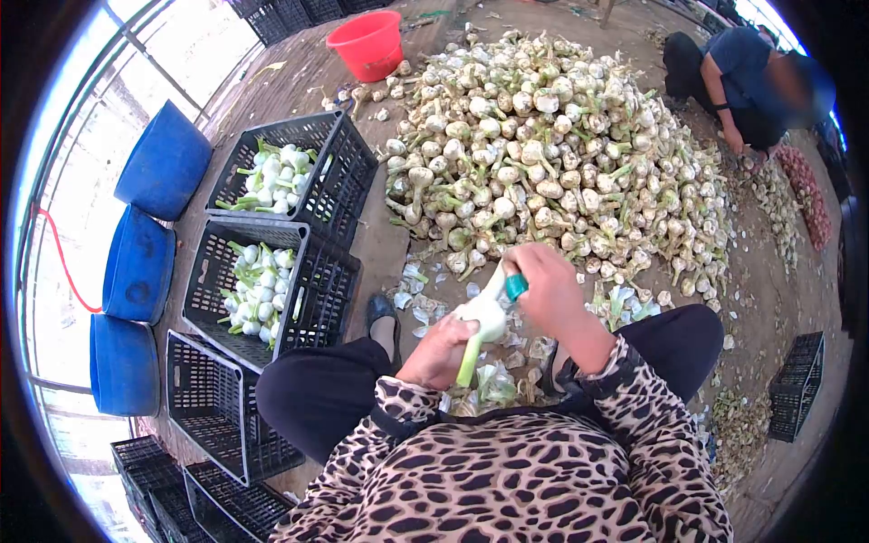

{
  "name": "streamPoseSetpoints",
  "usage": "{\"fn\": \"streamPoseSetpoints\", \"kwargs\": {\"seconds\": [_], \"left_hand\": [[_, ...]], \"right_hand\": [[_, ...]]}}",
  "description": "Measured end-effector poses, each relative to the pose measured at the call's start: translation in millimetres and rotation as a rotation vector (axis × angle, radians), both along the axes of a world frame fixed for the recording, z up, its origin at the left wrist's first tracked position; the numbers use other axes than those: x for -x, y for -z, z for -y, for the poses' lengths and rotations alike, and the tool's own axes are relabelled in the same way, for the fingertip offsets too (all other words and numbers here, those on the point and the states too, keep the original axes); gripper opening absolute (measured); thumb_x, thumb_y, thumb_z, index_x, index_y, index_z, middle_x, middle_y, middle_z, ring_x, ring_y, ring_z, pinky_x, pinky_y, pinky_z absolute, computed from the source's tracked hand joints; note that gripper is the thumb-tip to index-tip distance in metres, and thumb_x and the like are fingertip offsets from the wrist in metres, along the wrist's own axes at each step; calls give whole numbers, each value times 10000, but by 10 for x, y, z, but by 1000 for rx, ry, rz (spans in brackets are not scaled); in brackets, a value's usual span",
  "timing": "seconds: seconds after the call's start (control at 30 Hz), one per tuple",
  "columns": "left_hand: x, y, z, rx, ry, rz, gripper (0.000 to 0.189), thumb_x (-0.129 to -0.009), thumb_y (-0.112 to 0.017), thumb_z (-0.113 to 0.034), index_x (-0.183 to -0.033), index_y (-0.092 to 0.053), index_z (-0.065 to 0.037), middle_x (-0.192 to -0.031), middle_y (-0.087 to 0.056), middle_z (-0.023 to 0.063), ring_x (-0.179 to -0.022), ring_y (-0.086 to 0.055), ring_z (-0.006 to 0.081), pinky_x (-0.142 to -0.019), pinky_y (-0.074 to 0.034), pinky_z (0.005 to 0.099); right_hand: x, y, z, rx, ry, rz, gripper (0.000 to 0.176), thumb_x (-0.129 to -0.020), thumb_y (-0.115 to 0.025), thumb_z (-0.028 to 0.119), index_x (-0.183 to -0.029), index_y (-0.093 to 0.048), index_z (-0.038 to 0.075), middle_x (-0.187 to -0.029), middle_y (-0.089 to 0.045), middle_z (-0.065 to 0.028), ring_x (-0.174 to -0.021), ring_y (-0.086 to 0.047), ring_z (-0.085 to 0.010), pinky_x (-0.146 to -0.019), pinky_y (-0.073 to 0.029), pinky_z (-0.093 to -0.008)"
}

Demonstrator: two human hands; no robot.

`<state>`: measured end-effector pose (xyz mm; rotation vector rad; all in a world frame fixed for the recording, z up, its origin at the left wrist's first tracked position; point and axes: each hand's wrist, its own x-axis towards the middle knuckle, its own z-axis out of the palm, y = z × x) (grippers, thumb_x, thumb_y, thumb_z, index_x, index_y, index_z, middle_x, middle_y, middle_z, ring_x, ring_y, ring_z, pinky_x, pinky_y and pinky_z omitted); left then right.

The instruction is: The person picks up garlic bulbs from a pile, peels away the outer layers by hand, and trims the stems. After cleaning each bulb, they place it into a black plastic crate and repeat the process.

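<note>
My left hand (441, 353) grips a white garlic bulb (486, 317) by its green stalk, just above my knees. My right hand (546, 291) is closed on a small knife with a teal handle (516, 287), its end against the top of the bulb. Peeled skins (493, 385) lie on the floor between my legs. A big heap of unpeeled garlic bulbs (552, 154) spreads over the floor right in front of me.
Two black crates (330, 185) (312, 303) at my left hold cleaned bulbs; more black crates (213, 407) sit nearer. Blue barrels (140, 271) line the left wall. A red bucket (369, 43) stands beyond the heap. Another person (742, 77) crouches at far right.
</note>
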<state>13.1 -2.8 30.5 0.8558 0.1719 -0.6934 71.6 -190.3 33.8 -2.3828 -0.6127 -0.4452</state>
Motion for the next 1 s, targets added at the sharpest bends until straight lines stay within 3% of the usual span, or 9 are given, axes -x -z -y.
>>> {"fn": "streamPoseSetpoints", "kwargs": {"seconds": [0.2,0.3,0.4,0.53,0.6,0.67,0.8,0.93,1.0], "left_hand": [[26,107,31,-71,-35,155,808,-682,-761,-70,-1320,-267,-18,-1184,-502,134,-1095,-517,215,-939,-422,332],[0,32,17,-126,-127,310,886,-660,-759,-11,-1356,-214,-74,-1187,-475,129,-1094,-504,218,-945,-420,339],[-38,150,-1,-276,-241,465,898,-653,-759,1,-1359,-210,-70,-1158,-482,120,-1091,-499,209,-947,-420,340],[-63,214,-3,-348,-393,414,682,-696,-706,47,-1270,-347,-41,-1138,-503,97,-1046,-527,165,-894,-454,297],[-55,378,-26,-483,-396,305,518,-737,-697,30,-1188,-446,-3,-1050,-560,66,-994,-553,151,-856,-470,272],[-36,471,-50,-678,-356,341,481,-783,-685,-40,-1206,-467,24,-1106,-562,87,-998,-553,157,-863,-460,270],[62,716,-127,-456,-364,180,456,-885,-592,-195,-1242,-462,59,-1198,-542,127,-1052,-532,162,-873,-447,291],[105,715,-163,-377,-474,6,432,-922,-522,-188,-1286,-391,3,-1069,-550,74,-920,-535,126,-765,-454,258],[100,738,-240,-377,-604,-145,396,-914,-514,-151,-1274,-387,-44,-1079,-533,77,-913,-542,131,-724,-462,267]], "right_hand": [[-113,570,187,407,172,-263,159,-745,-573,66,-900,-579,29,-842,-615,-137,-811,-615,-318,-671,-508,-403],[10,748,278,727,80,-628,196,-702,-577,32,-883,-647,60,-860,-649,-137,-826,-619,-342,-705,-497,-414],[119,723,278,680,-152,-832,262,-689,-566,20,-912,-687,84,-862,-668,-136,-839,-629,-367,-720,-512,-389],[214,428,82,-233,-204,-608,649,-682,-452,-115,-1293,-478,99,-1193,-549,-201,-1066,-581,-277,-868,-473,-356],[356,351,-104,-732,-274,-981,825,-645,-390,-186,-1406,-304,123,-1347,-417,-142,-1183,-499,-237,-927,-438,-318],[382,500,-262,-887,-414,-948,815,-700,-492,-175,-1420,-284,144,-1394,-345,-84,-1190,-466,-206,-937,-435,-302],[251,673,-335,-917,-343,-1224,724,-773,-647,-30,-1394,-323,155,-1267,-472,-61,-1104,-503,-166,-898,-453,-272],[39,634,-520,-974,1,-1508,491,-843,-609,29,-1289,-407,69,-1104,-569,-57,-915,-580,-145,-664,-510,-242],[-182,719,-694,-660,30,-1467,379,-860,-580,36,-1216,-451,49,-1029,-593,-68,-754,-580,-130,-562,-484,-236]]}}
